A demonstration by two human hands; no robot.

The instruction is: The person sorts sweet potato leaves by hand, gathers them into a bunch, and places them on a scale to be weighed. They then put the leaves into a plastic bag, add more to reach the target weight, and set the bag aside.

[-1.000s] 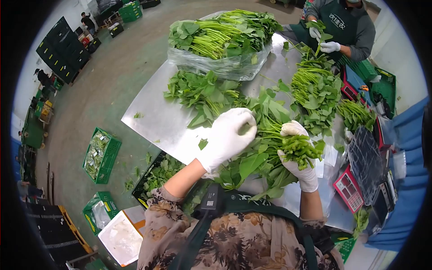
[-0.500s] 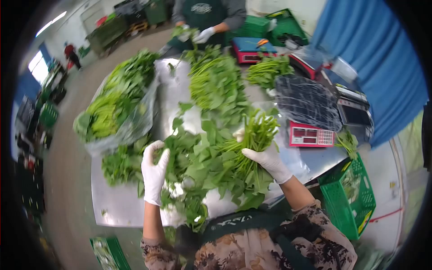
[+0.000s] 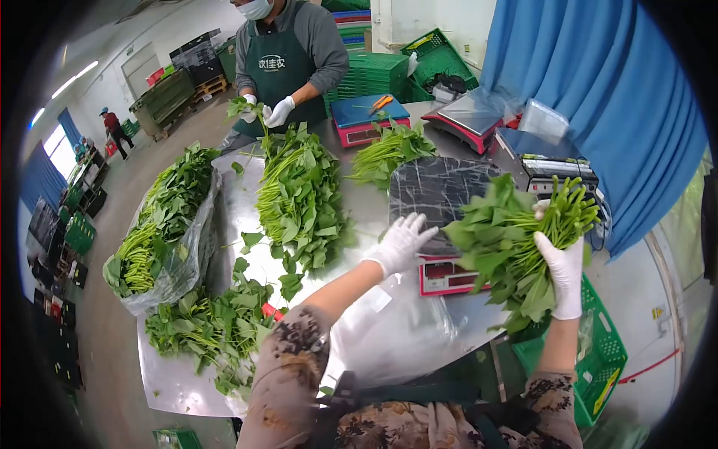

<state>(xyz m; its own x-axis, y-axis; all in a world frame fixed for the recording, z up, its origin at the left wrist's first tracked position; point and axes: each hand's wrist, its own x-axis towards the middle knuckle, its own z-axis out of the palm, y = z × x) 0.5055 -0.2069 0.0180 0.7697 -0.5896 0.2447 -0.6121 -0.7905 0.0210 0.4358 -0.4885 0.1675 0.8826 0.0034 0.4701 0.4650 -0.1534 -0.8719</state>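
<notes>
A thick bunch of leafy green vegetable stems [image 3: 516, 247] is gripped in my gloved right hand [image 3: 561, 273], leaves toward the left and cut stems toward the upper right. The bunch hangs over the right side of a red digital scale [image 3: 441, 277]. My left hand [image 3: 402, 243], also in a white glove, reaches out with its fingers apart at the near left edge of the dark marbled plate [image 3: 426, 187] on that scale. Loose leafy stems [image 3: 209, 325] lie on the metal table [image 3: 359, 329] left of my arm, where a small red object [image 3: 272, 311] shows.
A co-worker [image 3: 288, 67] across the table holds a sprig. A long pile of greens [image 3: 299, 198] lies before them; a plastic bag of greens [image 3: 161, 224] stands at left. Farther scales [image 3: 366, 123] sit at the back, a green crate [image 3: 598, 352] below right.
My right hand has carried the bunch rightward from the table to the scale. My left hand has swung from the loose greens over to the scale plate. The view has turned right.
</notes>
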